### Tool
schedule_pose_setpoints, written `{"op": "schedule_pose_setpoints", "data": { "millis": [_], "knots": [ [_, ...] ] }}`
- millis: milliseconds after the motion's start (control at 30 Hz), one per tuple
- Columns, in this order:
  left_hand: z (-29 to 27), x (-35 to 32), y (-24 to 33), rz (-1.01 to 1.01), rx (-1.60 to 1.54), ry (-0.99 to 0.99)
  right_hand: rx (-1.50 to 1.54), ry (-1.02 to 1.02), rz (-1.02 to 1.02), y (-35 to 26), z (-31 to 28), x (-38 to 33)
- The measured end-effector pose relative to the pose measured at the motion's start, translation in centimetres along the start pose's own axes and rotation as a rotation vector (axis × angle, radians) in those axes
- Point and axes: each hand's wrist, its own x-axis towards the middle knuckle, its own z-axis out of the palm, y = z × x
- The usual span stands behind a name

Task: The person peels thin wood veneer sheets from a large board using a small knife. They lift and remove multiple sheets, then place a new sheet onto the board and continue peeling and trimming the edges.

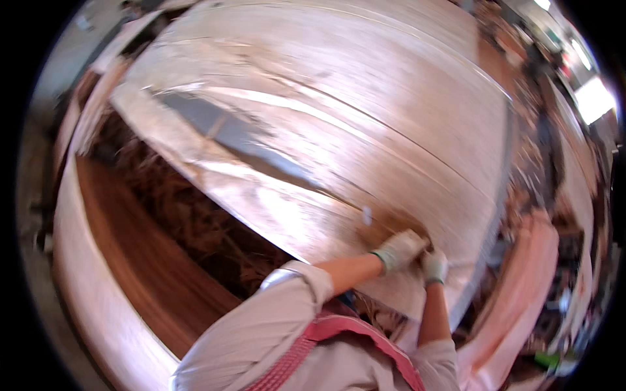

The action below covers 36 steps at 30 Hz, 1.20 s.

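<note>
My left hand (401,251) and my right hand (433,266), in whitish work gloves with green cuffs, are close together above the near right part of a large pale wood veneer sheet (391,111). Fingers on both look drawn in and closed, though motion smears them. They meet at the near end of a brown patch (391,223), perhaps a darker scrap of veneer; what they pinch is hidden. Just beyond lies a small white piece (366,216). A long split runs through the sheet toward the far left, baring a grey surface (225,133).
Left of the sheet, torn veneer scraps (189,202) fill a dark gap beside brown wood (140,254) and a curved pale sheet (98,287). A pinkish veneer sheet (521,293) droops at the right. More scraps (528,150) litter the far right.
</note>
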Motion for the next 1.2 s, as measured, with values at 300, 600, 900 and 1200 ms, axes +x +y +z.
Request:
{"op": "schedule_pose_setpoints", "data": {
  "millis": [300, 600, 900, 1200],
  "knots": [
    [-13.9, -13.1, -4.8, -0.231, 0.489, 0.574, 0.604, 0.039, 0.175, 7.2, 0.4, -9.0],
    [-26.3, -26.7, -17.6, -1.266, 0.717, 0.576, 0.614, -0.174, -0.116, -7.5, 3.0, -9.7],
    [-30.7, -27.5, -17.7, -1.069, 0.889, 0.772, 0.512, -0.478, -0.152, -11.1, 5.9, -12.1],
    [-38.7, -33.8, -23.5, -1.140, 1.075, 0.372, 0.517, -0.450, -0.270, -21.9, 7.1, -13.2]
  ]
}}
